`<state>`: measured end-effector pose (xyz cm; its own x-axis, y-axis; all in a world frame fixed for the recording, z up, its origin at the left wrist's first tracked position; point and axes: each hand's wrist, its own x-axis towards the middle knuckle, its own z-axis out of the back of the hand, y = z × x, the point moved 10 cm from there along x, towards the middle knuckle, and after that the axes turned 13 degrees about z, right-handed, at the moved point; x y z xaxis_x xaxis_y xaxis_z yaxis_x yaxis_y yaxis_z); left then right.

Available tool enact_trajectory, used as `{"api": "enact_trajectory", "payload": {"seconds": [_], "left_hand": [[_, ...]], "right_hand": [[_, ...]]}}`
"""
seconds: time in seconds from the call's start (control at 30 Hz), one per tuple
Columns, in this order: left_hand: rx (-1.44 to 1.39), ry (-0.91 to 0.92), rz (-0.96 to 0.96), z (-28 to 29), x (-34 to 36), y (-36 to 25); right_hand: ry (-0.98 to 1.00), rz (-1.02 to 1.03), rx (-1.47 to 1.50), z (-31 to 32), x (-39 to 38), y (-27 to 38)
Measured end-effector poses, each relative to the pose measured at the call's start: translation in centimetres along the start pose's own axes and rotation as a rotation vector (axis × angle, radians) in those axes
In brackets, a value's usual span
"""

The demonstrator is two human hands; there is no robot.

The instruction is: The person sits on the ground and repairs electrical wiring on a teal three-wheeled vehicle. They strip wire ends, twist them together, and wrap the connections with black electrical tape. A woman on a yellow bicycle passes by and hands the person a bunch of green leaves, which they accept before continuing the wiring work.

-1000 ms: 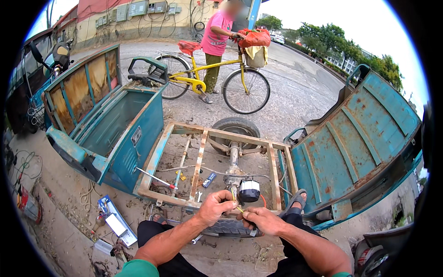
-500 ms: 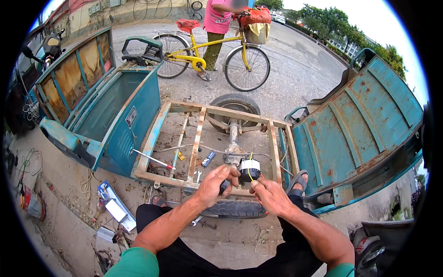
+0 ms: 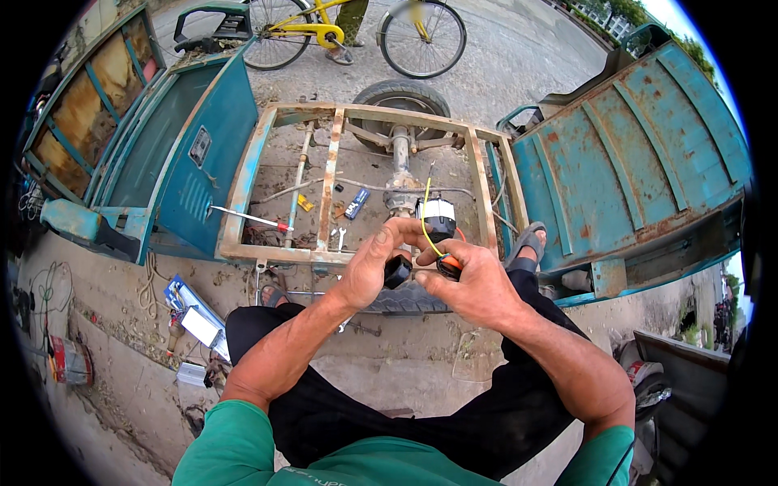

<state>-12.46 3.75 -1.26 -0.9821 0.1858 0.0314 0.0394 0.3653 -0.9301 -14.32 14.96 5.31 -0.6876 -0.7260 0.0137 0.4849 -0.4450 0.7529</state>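
Observation:
Over the near rail of a rusty metal frame (image 3: 316,256), my two hands are close together. My left hand (image 3: 373,263) is curled around a rounded black piece (image 3: 397,271), whose kind I cannot make out. My right hand (image 3: 478,279) is closed on an orange-and-black piece (image 3: 450,264), partly hidden by the fingers. A yellow wire (image 3: 427,212) rises from there, its bare end upward. Just beyond the fingers stands a motor (image 3: 438,215) with a silver and black body, beside the axle (image 3: 401,166). A red wire shows at its lower side.
Wheels (image 3: 405,105) lie at both axle ends. A teal seat box (image 3: 194,154) stands left, a teal cargo bed (image 3: 624,162) right. A screwdriver (image 3: 251,217), wrench (image 3: 341,237) and blue box (image 3: 356,203) are near the frame. Beyond is a yellow bicycle (image 3: 324,32).
The view has tilted downward. My hands have shifted off the motor toward me, and the yellow wire now stands upright instead of lying across the motor.

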Motion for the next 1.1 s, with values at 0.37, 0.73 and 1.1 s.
{"api": "enact_trajectory", "payload": {"seconds": [0.37, 0.73, 1.1], "left_hand": [[0.029, 0.070, 0.219, -2.4, -0.6, 4.0], [0.033, 0.099, 0.386, -3.8, -1.0, 7.5], [-0.029, 0.098, 0.203, -4.1, 1.2, 3.7]], "right_hand": [[0.141, -0.034, -0.107, -1.0, -1.0, -0.2], [0.212, -0.165, -0.029, -1.9, -3.1, -2.7], [0.031, -0.025, -0.198, 1.0, -1.1, -1.5]]}}
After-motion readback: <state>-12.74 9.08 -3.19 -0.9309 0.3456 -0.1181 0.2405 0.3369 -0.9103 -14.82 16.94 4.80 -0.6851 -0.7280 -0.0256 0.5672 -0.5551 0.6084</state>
